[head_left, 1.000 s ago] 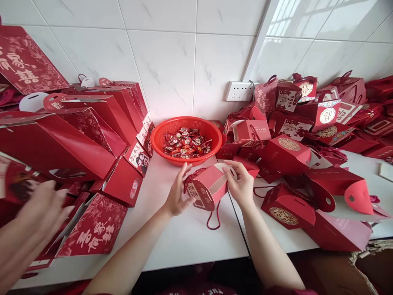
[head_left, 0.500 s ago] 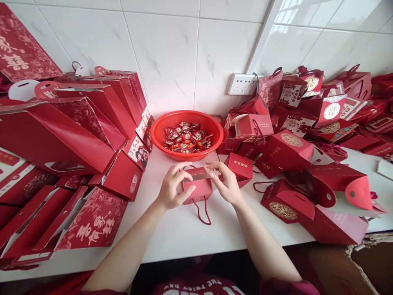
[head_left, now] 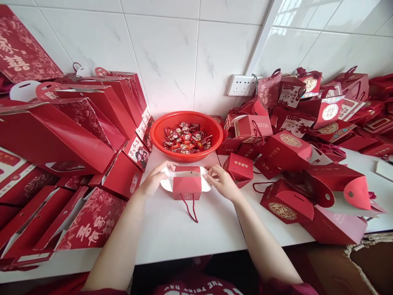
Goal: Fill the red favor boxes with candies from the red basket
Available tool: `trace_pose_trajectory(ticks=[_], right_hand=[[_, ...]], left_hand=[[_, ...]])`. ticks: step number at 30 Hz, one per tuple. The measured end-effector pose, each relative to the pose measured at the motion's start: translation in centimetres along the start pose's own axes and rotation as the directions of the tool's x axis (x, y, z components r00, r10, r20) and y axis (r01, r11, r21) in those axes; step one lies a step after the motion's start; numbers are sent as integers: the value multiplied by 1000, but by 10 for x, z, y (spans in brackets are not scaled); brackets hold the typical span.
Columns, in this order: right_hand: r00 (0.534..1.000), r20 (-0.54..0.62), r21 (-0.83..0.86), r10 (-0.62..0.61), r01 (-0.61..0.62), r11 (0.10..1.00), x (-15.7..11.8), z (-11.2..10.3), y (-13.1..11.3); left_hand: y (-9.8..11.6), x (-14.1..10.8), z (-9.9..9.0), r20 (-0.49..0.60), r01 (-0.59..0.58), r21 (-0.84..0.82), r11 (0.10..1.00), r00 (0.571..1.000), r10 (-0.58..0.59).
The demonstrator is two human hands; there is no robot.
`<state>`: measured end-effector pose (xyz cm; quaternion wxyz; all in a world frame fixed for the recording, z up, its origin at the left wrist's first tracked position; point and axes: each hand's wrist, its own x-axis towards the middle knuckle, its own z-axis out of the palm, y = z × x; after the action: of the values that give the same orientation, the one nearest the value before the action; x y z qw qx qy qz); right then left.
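Note:
A small red gift box (head_left: 187,187) with a red cord handle stands upright on the white counter (head_left: 184,229), its top open and two white side flaps spread outward. My left hand (head_left: 154,181) grips the left flap. My right hand (head_left: 221,183) grips the right flap. Just behind the box sits a red plastic basket (head_left: 159,135) filled with several wrapped candies (head_left: 186,141).
Large red paper gift bags (head_left: 76,131) lie stacked along the left side. A heap of small red boxes (head_left: 291,151) covers the right side of the counter. A white wall socket (head_left: 241,85) sits on the tiled wall.
The box went from tilted on its side to upright on the counter. My hands then pulled its side flaps apart, opening the top. The other person's hand at the left has left view.

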<state>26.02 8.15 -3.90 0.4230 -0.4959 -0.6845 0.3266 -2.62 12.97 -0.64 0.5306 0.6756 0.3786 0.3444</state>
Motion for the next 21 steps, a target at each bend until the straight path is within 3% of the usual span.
trace_pose_trajectory(ticks=[3,5,8,12,16,21], right_hand=[[994,31,-25,-101,102,994,-1,-5,-7],[977,90,-21,-193,196,980,-2,-10,-10],[946,188,54,-265,259,964,-3,-16,-12],[939,213,99,-268,253,963,-3,-17,-10],[959,207,132,-196,171,976,-4,-15,-3],[957,283,96,-65,40,995,-2,-16,5]], left_hand=[[-6,2,-1,13,194,-186,963,981,-195],[-11,4,1,22,217,-182,959,976,-217],[-18,6,2,28,160,-85,983,987,-159],[-21,8,5,9,25,21,999,1000,-25],[-22,8,18,35,-146,21,989,989,145],[-25,7,36,148,-159,-20,987,976,160]])
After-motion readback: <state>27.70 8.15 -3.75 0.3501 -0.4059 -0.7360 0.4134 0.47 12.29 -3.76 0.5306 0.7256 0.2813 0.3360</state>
